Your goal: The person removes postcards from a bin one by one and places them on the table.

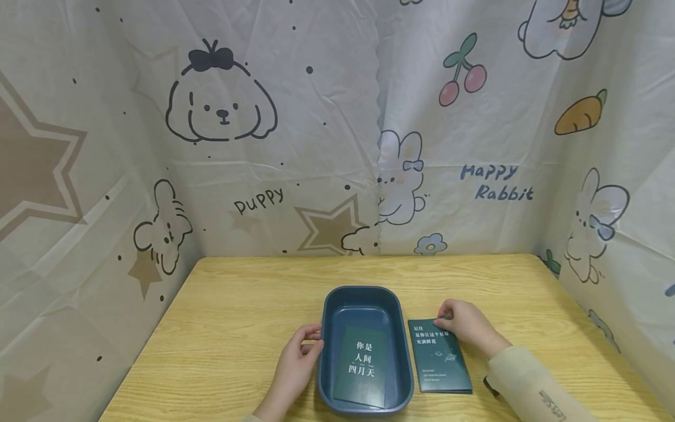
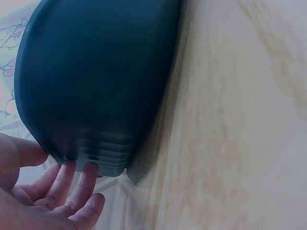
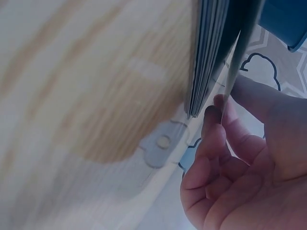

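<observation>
My left hand (image 1: 296,358) is at the left side of a dark blue rectangular tray (image 1: 364,289), thumb and fingertips (image 2: 90,168) against its outer wall, fingers loosely bent. In the tray lies a dark green card (image 1: 360,384) with white lettering. To the right of the tray is a stack of thin dark green cards (image 1: 442,366), its top one printed with white text and a small planet. My right hand (image 1: 468,323) pinches the far edge of that top card (image 3: 247,43) between thumb and fingers. In the right wrist view, this card bends away from the stack (image 3: 208,57) below.
The wood-grain table (image 1: 253,310) carries the tray and stack close to its near side. Behind and at both sides hangs a pale curtain (image 1: 316,117) with cartoon animals. A dark object (image 1: 490,385) shows by the right sleeve.
</observation>
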`<control>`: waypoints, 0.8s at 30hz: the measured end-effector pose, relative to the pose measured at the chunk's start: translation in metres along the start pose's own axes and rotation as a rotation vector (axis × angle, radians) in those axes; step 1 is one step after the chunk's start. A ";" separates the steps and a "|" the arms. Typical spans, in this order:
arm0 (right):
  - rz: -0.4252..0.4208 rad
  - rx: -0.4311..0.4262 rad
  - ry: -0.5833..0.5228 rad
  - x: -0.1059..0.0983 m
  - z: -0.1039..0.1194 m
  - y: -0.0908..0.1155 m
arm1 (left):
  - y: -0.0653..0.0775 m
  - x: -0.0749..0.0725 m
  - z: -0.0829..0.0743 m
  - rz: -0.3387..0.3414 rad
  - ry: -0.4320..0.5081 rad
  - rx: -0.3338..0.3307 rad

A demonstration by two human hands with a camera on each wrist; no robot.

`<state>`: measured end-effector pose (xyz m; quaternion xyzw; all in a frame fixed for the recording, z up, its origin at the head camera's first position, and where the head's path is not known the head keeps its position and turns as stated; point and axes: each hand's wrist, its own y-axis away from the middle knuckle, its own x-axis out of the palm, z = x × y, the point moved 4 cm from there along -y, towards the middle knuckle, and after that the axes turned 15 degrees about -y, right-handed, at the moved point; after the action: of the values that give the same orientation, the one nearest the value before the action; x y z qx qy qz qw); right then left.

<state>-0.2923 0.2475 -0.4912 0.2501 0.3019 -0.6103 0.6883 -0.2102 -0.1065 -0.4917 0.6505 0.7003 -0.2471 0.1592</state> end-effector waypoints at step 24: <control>-0.026 -0.011 0.120 0.002 0.005 0.000 | 0.000 0.000 0.000 0.005 -0.003 -0.006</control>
<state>-0.2913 0.2425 -0.4891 0.2785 0.3491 -0.6014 0.6625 -0.2100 -0.1069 -0.4917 0.6513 0.6993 -0.2457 0.1626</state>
